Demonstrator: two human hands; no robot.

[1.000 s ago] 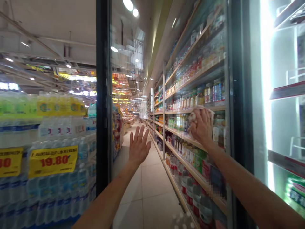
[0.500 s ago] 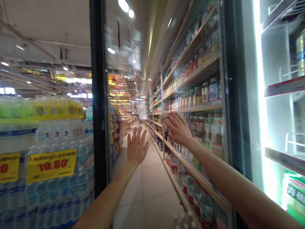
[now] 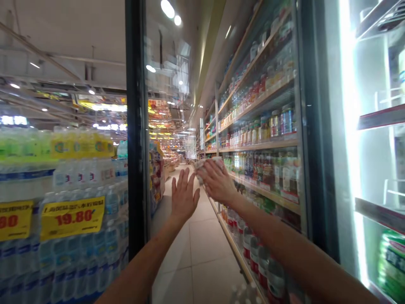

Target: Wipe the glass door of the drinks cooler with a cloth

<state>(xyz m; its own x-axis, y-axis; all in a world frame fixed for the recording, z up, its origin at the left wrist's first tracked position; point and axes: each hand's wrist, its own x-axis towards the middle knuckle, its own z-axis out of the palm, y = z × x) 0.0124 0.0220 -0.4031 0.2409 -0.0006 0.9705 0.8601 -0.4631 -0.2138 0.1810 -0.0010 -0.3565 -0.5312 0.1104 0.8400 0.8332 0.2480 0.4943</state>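
Observation:
A dark-framed glass door [image 3: 136,139] of a cooler stands open in front of me, and shelves show through or in its pane. My left hand [image 3: 184,198] lies flat against the glass with its fingers stretched upward and nothing held. Under the fingers of my right hand [image 3: 219,182] is a pale, patterned cloth [image 3: 198,165], pressed on the pane just right of my left hand. Its upper and left edges stick out past the fingertips; my palm covers the rest.
At right stands the lit cooler interior, with a shelf edge [image 3: 381,117] and a green package [image 3: 392,261]. Stacked bottled water [image 3: 76,249] with yellow price signs [image 3: 72,217] stands at left. Bottle-filled shelves [image 3: 262,145] and a tiled floor [image 3: 190,249] appear in the pane.
My right hand has slid the cloth leftward and slightly down across the glass, closer to my left hand. My left hand stays flat on the pane. The view has shifted slightly.

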